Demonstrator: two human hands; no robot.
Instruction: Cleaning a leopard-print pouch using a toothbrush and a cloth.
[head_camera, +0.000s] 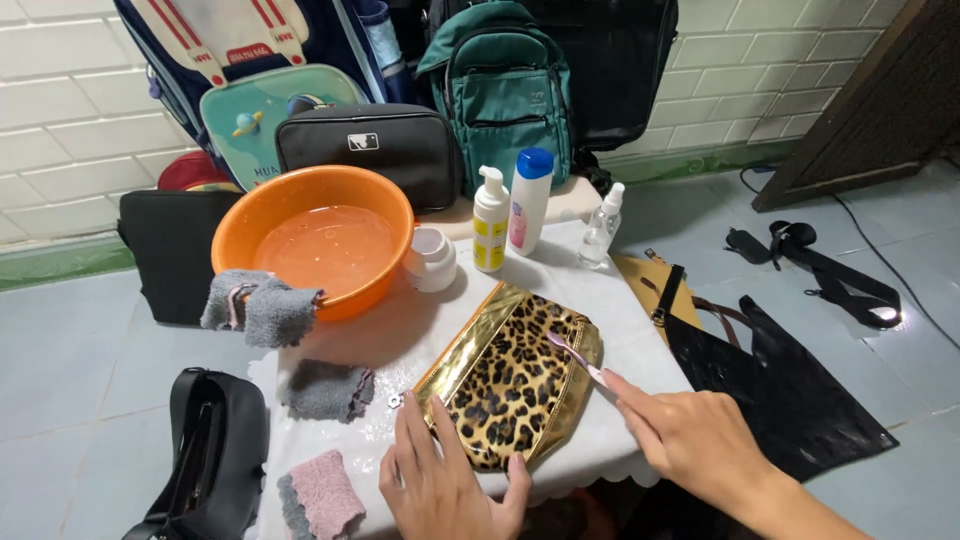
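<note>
— What are the fingers of the left hand (445, 480) doing?

— They lie spread and nearly flat on the near end of the leopard-print pouch (512, 378), with the thumb curled round its lower edge. They press it down rather than clasp it.

— And the right hand (690, 432)?

— Its fingers are pinched narrow around a small pink brush (576, 352), held like a pen. The brush head touches the pouch near its gold upper edge.

— Where does the pouch sit?

— On the white-covered surface (640, 340), lying at a slant, near the front edge and between both hands.

— How do the hands come in?

— The left rises from the bottom of the view, palm down, wrist low. The right forearm enters from the lower right corner and angles up and left toward the pouch.

— What stands around it?

— An orange basin (312, 240) of water at the back left, with a grey cloth (262, 306) draped over its rim. Another grey cloth (328, 390) and a pink cloth (322, 495) lie to the left of the pouch. Behind it stand a white jar (432, 258), a pump bottle (490, 220), a blue-capped bottle (529, 200) and a clear spray bottle (601, 226).
</note>
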